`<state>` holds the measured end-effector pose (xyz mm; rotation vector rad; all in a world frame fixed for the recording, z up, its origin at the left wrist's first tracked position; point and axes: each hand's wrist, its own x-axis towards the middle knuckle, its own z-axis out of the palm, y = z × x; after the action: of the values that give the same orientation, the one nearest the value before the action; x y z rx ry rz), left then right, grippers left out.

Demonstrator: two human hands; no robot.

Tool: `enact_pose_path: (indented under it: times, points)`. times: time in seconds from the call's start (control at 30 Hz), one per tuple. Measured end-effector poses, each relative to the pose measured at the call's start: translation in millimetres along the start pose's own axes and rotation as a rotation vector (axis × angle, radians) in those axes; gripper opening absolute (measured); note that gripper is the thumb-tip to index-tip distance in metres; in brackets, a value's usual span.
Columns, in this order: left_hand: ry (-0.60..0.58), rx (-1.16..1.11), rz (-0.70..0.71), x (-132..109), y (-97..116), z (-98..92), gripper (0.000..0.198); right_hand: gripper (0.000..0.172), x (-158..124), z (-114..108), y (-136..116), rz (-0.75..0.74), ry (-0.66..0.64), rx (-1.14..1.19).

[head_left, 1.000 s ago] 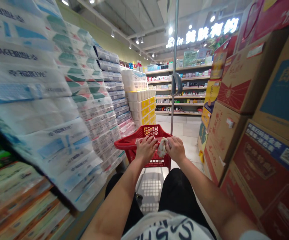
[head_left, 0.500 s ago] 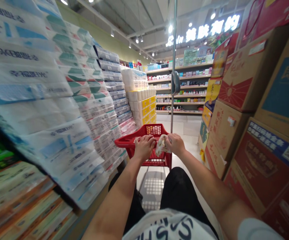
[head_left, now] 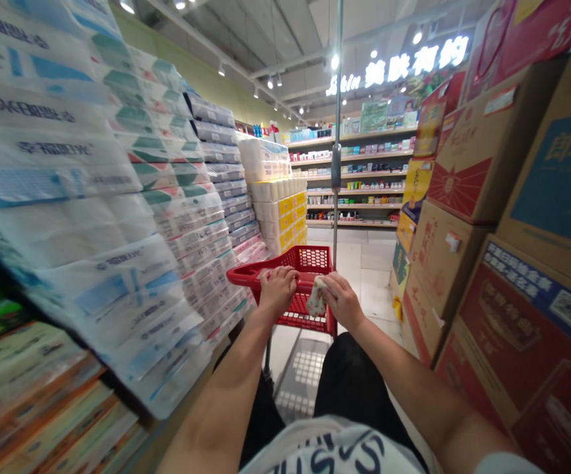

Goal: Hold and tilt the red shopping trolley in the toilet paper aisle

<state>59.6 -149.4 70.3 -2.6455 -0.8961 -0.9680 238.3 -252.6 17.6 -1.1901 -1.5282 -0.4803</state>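
A red plastic shopping cart point(head_left: 245, 274) is right in front of my legs. My left hand point(head_left: 277, 289) rests on its near handle bar, fingers curled over the top. In my right hand point(head_left: 343, 301) is a small crumpled cloth point(head_left: 317, 301), pale with a coloured pattern, pinched by the fingers at the cart's right near corner. The cloth hangs down in front of the basket's mesh. Whether the right hand also touches the bar is hidden. A tall metal pole point(head_left: 336, 224) rises at the cart's right side.
Stacked tissue packs point(head_left: 117, 257) wall the left side. Cardboard cartons point(head_left: 458, 263) are piled along the right. Pale floor tiles point(head_left: 371, 280) run between them towards shelves of small goods point(head_left: 364, 174), under a lit sign point(head_left: 398, 66).
My left hand has shifted slightly left on the bar. My right hand has moved a little left and lower, its fingers now more extended along the cloth. The pole appears further left.
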Motion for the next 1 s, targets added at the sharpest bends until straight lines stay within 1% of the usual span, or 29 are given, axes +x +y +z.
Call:
enact_pose_path:
  times: [0.07,0.13,0.23,0.3,0.33,0.43,0.5,0.57,0.63,0.67,0.73,0.8,0.83,0.9,1.0]
  points:
    - [0.026,0.001,-0.017,-2,11,2.7,0.026,0.029,-3,1,1,-0.016,-0.002,0.059]
    - [0.033,-0.033,-0.009,-4,20,6.6,0.026,0.029,-1,0,4,0.000,-0.024,0.119]
    - [0.034,-0.100,-0.037,-4,25,12.2,0.030,0.028,4,0,11,0.109,-0.047,0.208]
    - [0.033,-0.124,-0.056,-4,22,14.4,0.033,0.028,4,1,14,0.170,-0.037,0.241]
    - [0.032,-0.127,-0.056,-4,19,14.8,0.033,0.029,3,2,14,0.178,-0.032,0.247]
    - [0.031,-0.103,-0.021,-5,8,14.4,0.030,0.030,1,4,8,0.153,-0.023,0.224]
    - [0.026,-0.091,-0.004,-6,-2,13.4,0.028,0.028,4,6,1,0.141,-0.056,0.202]
    - [0.023,-0.098,-0.017,-6,-11,12.0,0.030,0.026,10,8,-3,0.129,-0.108,0.200]
    - [0.011,-0.097,-0.047,-5,-16,9.9,0.032,0.026,13,13,-6,0.115,-0.138,0.225]
    - [-0.001,-0.084,-0.050,-5,-15,8.7,0.032,0.028,13,16,-6,0.115,-0.128,0.243]
    - [-0.031,-0.044,-0.017,-5,-8,6.6,0.029,0.031,7,23,-7,0.132,-0.070,0.274]
    - [-0.050,-0.003,0.032,-6,4,5.8,0.027,0.034,1,26,-6,0.149,-0.018,0.294]
    - [-0.051,0.014,0.034,-6,10,6.2,0.027,0.034,-2,27,-5,0.151,-0.011,0.297]
    - [-0.048,0.034,-0.004,-6,19,8.3,0.030,0.034,-1,24,0,0.146,-0.045,0.299]
    - [-0.052,0.029,-0.070,0,21,14.0,0.035,0.034,11,21,9,0.162,-0.166,0.310]
